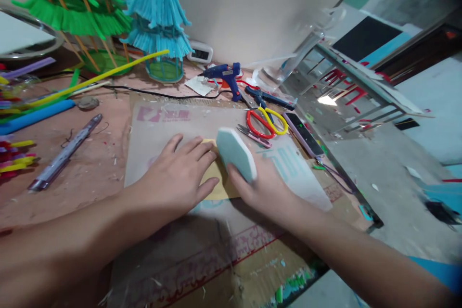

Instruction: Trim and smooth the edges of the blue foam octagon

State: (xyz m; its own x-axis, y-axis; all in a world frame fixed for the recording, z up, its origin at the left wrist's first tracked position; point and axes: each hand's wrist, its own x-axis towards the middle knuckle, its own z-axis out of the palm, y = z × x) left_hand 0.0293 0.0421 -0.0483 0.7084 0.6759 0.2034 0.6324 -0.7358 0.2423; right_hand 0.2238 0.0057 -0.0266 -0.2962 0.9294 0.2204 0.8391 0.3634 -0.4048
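My left hand point(178, 173) lies flat with fingers stretched out on a yellow-tan sheet point(216, 187) that rests on a cardboard work surface point(162, 120). My right hand point(263, 190) grips a pale, thick foam piece with angled corners point(236, 154), holding it upright on its edge over the right part of the sheet. The two hands almost touch at the sheet's middle. Most of the sheet is hidden under my hands.
Red and yellow scissors point(265, 122), small snips point(252, 135), a phone point(303, 134) and a blue glue gun point(227, 77) lie beyond my hands. A metal ruler-like tool point(65, 154) and coloured sticks point(21, 115) lie left. Green point(72, 5) and blue point(157, 14) paper trees stand behind. The table edge drops away at right.
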